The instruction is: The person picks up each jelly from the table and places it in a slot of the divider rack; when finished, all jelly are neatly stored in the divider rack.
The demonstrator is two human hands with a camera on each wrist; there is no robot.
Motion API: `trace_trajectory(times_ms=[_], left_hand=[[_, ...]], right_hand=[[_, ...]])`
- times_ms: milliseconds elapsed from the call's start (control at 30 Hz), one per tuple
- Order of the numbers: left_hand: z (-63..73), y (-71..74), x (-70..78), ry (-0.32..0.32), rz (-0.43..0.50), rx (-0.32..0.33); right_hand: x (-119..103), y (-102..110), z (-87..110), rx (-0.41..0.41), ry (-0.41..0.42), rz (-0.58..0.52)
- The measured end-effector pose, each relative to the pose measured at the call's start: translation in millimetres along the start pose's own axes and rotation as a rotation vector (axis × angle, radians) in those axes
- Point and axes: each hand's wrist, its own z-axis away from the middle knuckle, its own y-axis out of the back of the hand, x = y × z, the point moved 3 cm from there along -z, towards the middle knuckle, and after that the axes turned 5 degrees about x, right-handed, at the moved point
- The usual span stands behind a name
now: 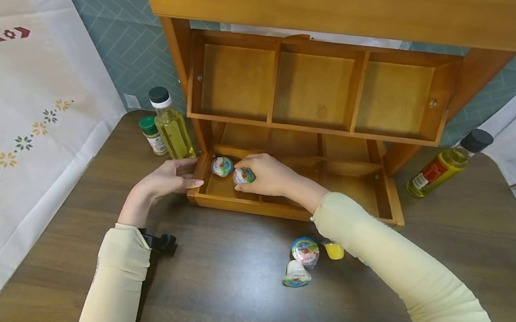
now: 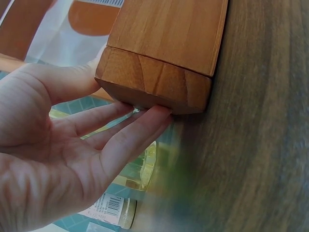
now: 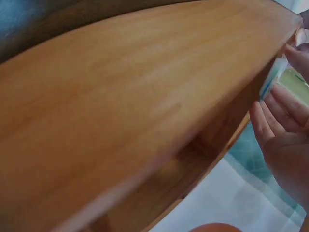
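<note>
While the left grip held the lower tray, the right grip pinched a lidded cup at its front-left compartment, beside a second cup; a light, level release seemed best.

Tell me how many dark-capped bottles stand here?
2: one bottle beyond the left hand, beside the green-capped jar; the red-labelled bottle right of the wooden rack. Others may be hidden.
</note>
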Motion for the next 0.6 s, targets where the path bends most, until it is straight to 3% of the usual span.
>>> trace_trajectory(times_ms=[233, 600], left_hand=[[0.1, -0.5, -0.9, -0.005, -0.012, 0.011], [1.2, -0.1, -0.5, -0.004, -0.022, 0.019]], right_hand=[[0, -15, -5.8, -0.071, 0.033, 0.016], [3, -21, -7.6, -0.044, 0.047, 0.005]])
